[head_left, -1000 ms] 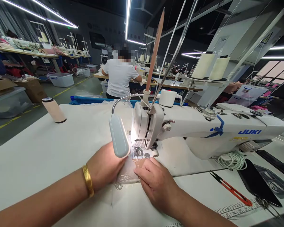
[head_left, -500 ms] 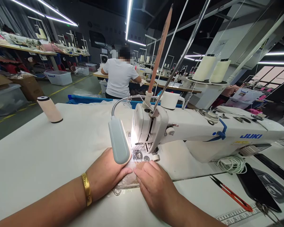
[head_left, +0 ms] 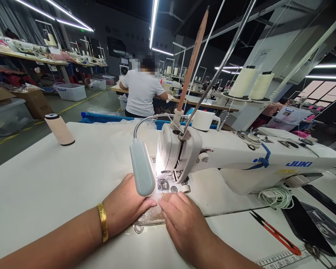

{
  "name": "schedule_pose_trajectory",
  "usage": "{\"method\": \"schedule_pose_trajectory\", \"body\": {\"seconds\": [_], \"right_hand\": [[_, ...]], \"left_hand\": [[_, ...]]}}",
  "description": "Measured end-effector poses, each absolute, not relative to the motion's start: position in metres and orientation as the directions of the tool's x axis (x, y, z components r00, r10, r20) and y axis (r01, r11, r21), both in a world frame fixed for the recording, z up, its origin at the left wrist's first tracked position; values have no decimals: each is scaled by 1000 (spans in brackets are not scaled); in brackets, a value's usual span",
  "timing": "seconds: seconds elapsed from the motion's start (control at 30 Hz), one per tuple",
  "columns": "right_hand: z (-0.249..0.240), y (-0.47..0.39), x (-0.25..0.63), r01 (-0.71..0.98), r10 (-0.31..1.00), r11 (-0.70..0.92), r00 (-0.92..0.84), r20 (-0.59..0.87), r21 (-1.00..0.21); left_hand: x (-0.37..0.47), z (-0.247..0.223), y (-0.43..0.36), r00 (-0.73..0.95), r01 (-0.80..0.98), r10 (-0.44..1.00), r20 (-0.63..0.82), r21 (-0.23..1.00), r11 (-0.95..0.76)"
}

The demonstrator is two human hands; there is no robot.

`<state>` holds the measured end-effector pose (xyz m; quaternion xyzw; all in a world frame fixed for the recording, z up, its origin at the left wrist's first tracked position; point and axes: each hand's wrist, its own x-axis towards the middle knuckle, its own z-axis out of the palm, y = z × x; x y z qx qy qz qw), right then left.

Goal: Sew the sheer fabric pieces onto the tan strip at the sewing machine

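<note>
A white JUKI sewing machine (head_left: 226,149) stands over the table, its lit needle area just beyond my hands. Beige, partly shiny fabric (head_left: 152,215) lies below the presser foot, with a lacy edge toward me. My left hand (head_left: 126,203), with a gold bracelet at the wrist, rests on the fabric's left side; a grey lamp (head_left: 142,168) hides some of its fingers, and the thumb presses the cloth. My right hand (head_left: 182,222) has its fingers bent and pinched on the fabric's right part, close to my left thumb.
A peach thread spool (head_left: 59,129) stands at the table's far left. On the right lie red-handled snips (head_left: 278,233), a ruler (head_left: 280,259), a black tray (head_left: 308,224) and coiled cord (head_left: 276,197). A white mug (head_left: 202,120) sits behind the machine. A person in white (head_left: 142,91) works ahead.
The view has shifted slightly, so the machine and tools appear a little farther right. Both hands keep nearly the same place and hold on the fabric.
</note>
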<state>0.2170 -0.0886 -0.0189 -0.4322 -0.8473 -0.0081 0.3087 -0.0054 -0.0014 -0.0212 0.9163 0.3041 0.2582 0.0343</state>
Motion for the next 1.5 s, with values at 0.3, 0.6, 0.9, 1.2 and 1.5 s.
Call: {"method": "schedule_pose_trajectory", "body": {"seconds": [0.3,0.6,0.9,1.2,1.5], "right_hand": [[-20,-88,216,728,731,629,-435,526,-272],[-19,-88,216,746,728,621,-436,529,-241],[-22,-86,218,756,745,607,-436,505,-243],[-21,-85,219,767,793,575,-436,426,-285],[-14,-83,225,745,789,571,-381,483,-344]], "left_hand": [[-6,-20,0,697,519,580,421,261,-814],[-8,-24,4,722,523,548,423,186,-832],[1,5,-16,769,409,428,474,149,-900],[1,12,-22,782,391,434,448,190,-901],[1,10,-18,784,399,440,438,188,-897]]}}
